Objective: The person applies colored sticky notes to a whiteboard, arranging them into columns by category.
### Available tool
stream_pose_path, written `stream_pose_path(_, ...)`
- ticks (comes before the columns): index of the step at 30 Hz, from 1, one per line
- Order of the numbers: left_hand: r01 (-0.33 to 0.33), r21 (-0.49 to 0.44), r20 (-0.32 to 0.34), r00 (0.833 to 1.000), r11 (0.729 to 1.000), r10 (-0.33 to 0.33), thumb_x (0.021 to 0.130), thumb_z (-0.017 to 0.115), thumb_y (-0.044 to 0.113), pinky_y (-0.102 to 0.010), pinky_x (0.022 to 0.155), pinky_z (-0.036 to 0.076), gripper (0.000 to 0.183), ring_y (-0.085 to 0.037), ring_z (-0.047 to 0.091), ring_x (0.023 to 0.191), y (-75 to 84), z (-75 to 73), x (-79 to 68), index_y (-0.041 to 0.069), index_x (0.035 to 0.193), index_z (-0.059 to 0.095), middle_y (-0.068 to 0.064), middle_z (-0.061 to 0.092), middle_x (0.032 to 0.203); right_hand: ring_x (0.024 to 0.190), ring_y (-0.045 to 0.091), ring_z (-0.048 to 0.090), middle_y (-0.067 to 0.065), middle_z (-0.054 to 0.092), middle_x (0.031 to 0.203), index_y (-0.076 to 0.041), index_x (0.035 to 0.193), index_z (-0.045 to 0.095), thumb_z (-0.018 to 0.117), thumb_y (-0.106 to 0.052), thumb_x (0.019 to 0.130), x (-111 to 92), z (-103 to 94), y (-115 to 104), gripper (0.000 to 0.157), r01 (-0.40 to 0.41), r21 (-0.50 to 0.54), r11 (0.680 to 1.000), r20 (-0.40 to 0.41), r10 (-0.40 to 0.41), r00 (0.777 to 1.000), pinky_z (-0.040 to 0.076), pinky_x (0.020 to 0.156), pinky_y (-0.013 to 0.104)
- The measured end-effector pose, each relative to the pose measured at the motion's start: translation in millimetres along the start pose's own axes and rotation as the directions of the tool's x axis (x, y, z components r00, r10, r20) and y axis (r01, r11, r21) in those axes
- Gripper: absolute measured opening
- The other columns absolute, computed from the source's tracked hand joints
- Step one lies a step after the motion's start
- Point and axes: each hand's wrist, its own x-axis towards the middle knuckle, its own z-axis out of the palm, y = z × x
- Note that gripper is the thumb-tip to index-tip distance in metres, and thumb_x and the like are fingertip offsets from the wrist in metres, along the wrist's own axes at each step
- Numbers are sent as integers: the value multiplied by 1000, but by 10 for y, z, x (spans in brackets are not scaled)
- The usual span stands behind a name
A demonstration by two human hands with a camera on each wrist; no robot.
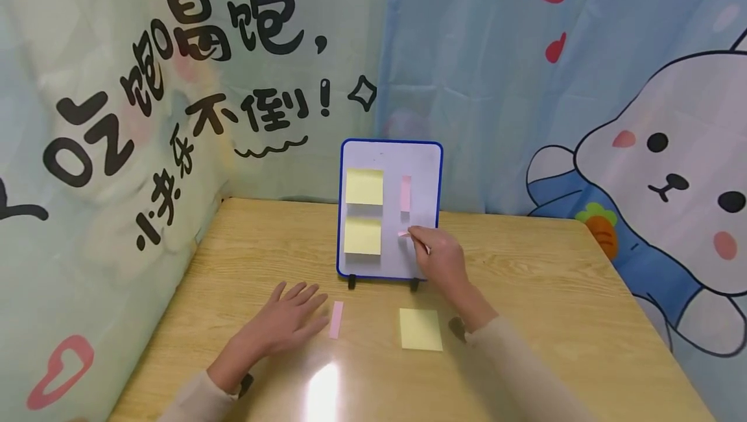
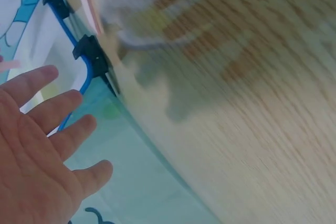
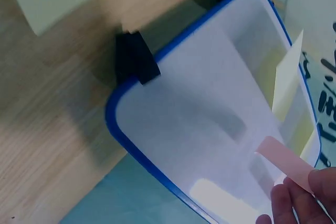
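Observation:
A small whiteboard (image 1: 392,260) with a blue frame stands upright on black feet. On its left half are two yellow sticky notes (image 1: 364,187), one above the other, and at the upper right hangs a pink sticky strip (image 1: 405,194). My right hand (image 1: 441,260) pinches another pink strip (image 3: 286,163) between thumb and fingers, in front of the board's lower right part. Fingers spread, my left hand (image 1: 286,321) is over the table beside a loose pink strip (image 1: 336,319). In the left wrist view the left palm (image 2: 31,166) holds nothing.
A yellow sticky note (image 1: 421,329) lies on the wooden table (image 1: 525,279), in front of the board. Black feet (image 3: 136,59) jut from the board's bottom edge. Printed curtains (image 1: 467,85) hang behind and to the left of the table.

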Motion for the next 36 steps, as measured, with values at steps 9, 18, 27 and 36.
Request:
stream_pose_path(9,-30,20,-34,999,999,31,100,39,59,-62,119,16,64,-34,38,144,26,10,39,17,146,50,-9,46,153,83,33,73,14,77,95,-2,100,78,71,0,86,81,102,55,16,5,-38,999,-76,-8,997,58,75,51)
stream_pose_path(18,-35,18,-31,999,999,35,98,41,60,-63,118,16,65,-34,40,142,62,-13,48,15,144,52,-10,48,151,80,33,73,15,77,93,-1,101,78,69,0,87,65,161,47,16,12,-63,998,-97,-19,995,57,74,50)
stream_pose_path(27,-40,19,-36,999,999,41,98,44,59,-63,118,18,64,-34,42,141,67,23,53,15,144,52,-10,49,150,76,34,71,15,77,90,0,98,78,69,2,85,49,193,69,16,49,-104,993,-143,-64,988,56,69,49)
stream_pose_path(36,-66,22,-85,994,998,67,99,45,57,-63,117,18,61,-31,43,140,82,17,117,17,144,52,-7,51,149,83,34,72,15,77,93,0,101,78,73,0,83,-62,253,60,18,56,-115,992,-60,-63,996,56,70,48)
